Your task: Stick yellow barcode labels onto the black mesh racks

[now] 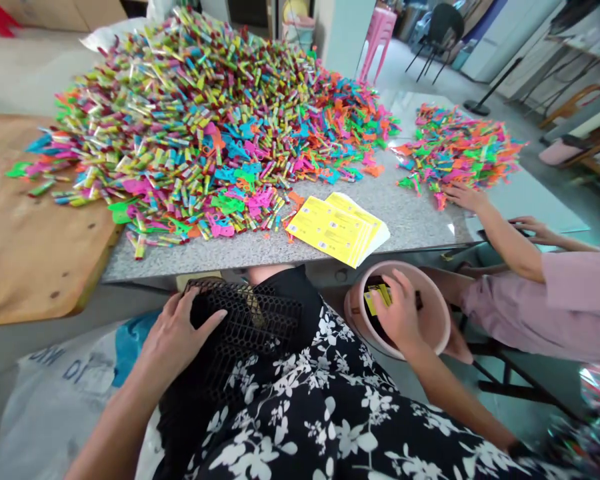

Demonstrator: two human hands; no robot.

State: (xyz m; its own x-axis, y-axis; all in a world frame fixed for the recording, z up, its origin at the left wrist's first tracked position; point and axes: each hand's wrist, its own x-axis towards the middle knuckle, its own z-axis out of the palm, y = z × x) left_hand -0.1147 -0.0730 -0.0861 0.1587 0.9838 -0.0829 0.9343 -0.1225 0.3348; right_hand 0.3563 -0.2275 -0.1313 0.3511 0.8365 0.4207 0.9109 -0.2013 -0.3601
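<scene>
Fingers stretched and thumb apart, my left hand point(177, 333) lies on a black mesh sheet with hexagonal holes point(260, 310) spread over my lap. My right hand point(399, 307) reaches over the pink bucket point(441, 320), its fingers apart. Beneath those fingers, small yellow-and-black cards point(371, 302) show inside the bucket; part of its contents is hidden by the hand. A fanned stack of printed yellow sheets point(335, 227) lies at the table's front edge, above my lap.
A large heap of small colourful plastic toys point(195, 120) covers much of the speckled stone table point(190, 263). Another person's hand point(467, 198) touches a smaller heap point(465, 150) at right. A wooden board point(40, 247) is at left, a white sack point(60, 400) below.
</scene>
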